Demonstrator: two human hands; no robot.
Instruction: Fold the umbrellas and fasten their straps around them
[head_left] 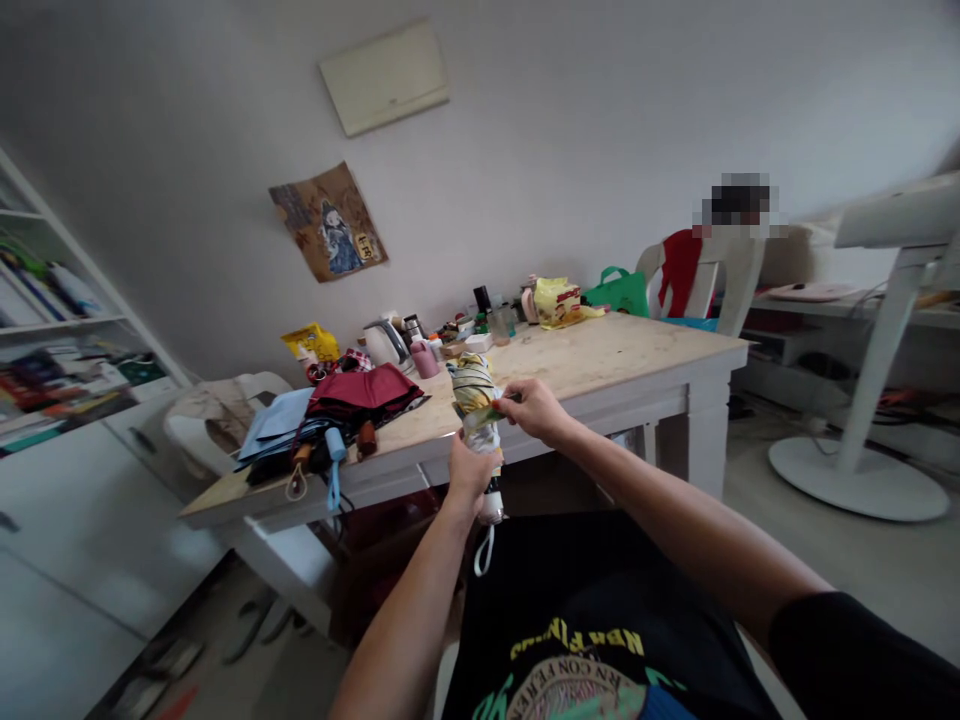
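Note:
A folded umbrella (472, 382) with a yellow, white and dark patterned canopy is upright in front of me, at the table's front edge. My left hand (471, 468) is wrapped round its lower canopy, just above the white and clear handle. A white wrist loop (485, 552) hangs from that handle. At the umbrella's right side my right hand (534, 408) is closed in a pinch on a narrow strap (504, 402) that runs to the canopy. The fingers of my left hand are partly hidden behind the umbrella.
On the wooden table (637, 345) lie folded umbrellas, one maroon (364, 390) and one light blue (279, 425). Behind them stand a kettle (386, 343), a pink bottle (424, 358) and a yellow bag (556, 302). A person (739, 205) is at the back right.

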